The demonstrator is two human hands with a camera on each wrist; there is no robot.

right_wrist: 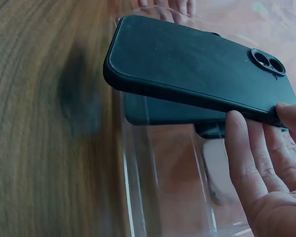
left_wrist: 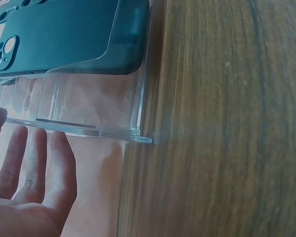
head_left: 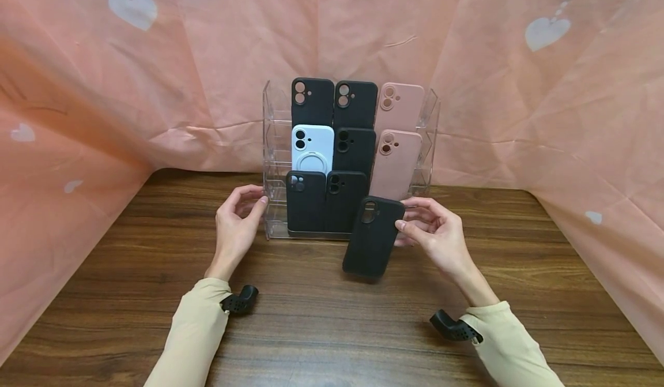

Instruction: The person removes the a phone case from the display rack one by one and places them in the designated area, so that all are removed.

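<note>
My right hand point(head_left: 433, 234) pinches a black phone case point(head_left: 374, 237) by its right edge, thumb in front and fingers behind. The case tilts in front of the lower right part of a clear tiered stand point(head_left: 317, 236); its lower end hangs free. In the right wrist view the case point(right_wrist: 182, 69) partly covers another black case point(right_wrist: 163, 112) in the stand. At the stand's left side panel, my left hand point(head_left: 237, 220) rests its fingertips on the outer face. The left wrist view shows these fingers point(left_wrist: 61, 163) gently bent beside the clear panel point(left_wrist: 89, 129).
Phone cases stand in three rows: black ones point(head_left: 313, 101) and a pink one point(head_left: 407, 103) on top, white point(head_left: 316, 145), black and pink point(head_left: 396, 162) in the middle, two black point(head_left: 306, 208) in front. The stand sits on a wooden table point(head_left: 321, 318) before pink cloth point(head_left: 218, 75).
</note>
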